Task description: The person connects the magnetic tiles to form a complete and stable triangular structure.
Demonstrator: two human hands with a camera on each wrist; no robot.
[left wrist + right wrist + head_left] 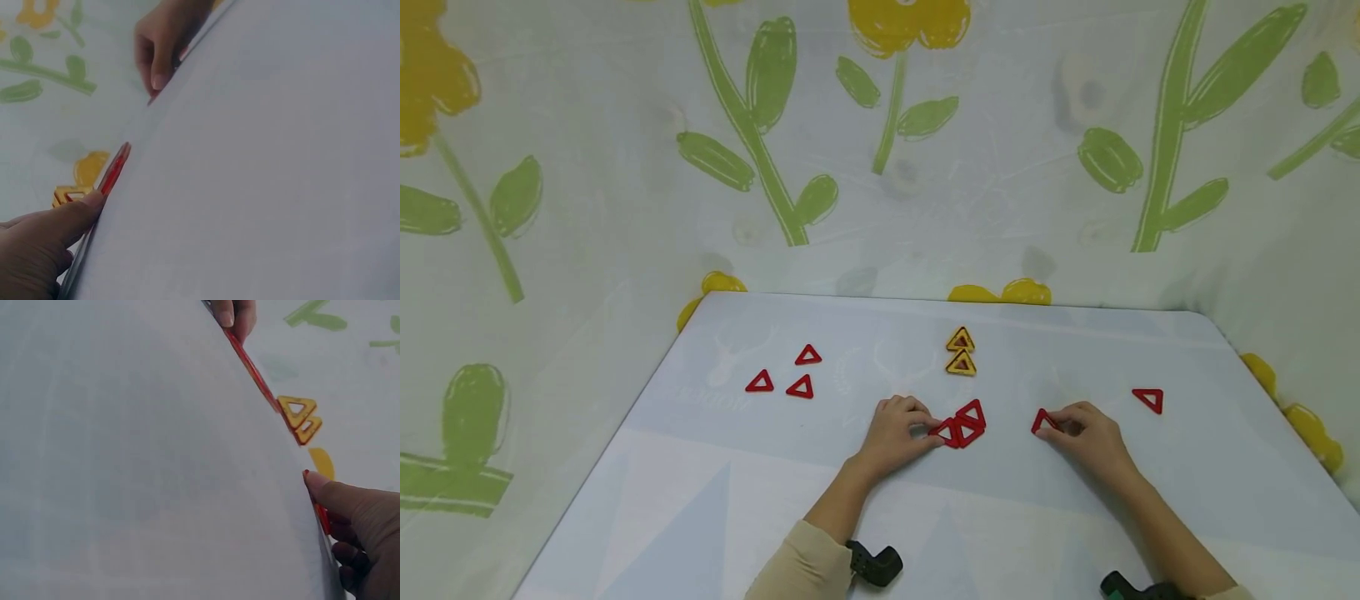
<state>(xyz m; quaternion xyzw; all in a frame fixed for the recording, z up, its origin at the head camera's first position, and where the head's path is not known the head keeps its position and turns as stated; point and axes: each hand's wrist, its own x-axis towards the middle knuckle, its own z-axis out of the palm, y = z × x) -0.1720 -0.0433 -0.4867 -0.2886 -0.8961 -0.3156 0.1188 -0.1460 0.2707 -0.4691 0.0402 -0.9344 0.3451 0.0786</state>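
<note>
On table [662, 533]: hands [897, 432] [1090, 442] pinch red triangles [952, 432] [1039, 420]; lettering [718, 397] illegible.

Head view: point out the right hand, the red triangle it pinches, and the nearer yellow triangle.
Right hand [1092, 440]: head view, middle of the hand.
Red triangle it pinches [1038, 421]: head view, left side of its frame.
Nearer yellow triangle [961, 372]: head view, bottom side.

Right sleeve [1229, 594] (a sliver), black device [1157, 592] beside it, both cropped, right-held red triangle [1037, 420] partly covered
</note>
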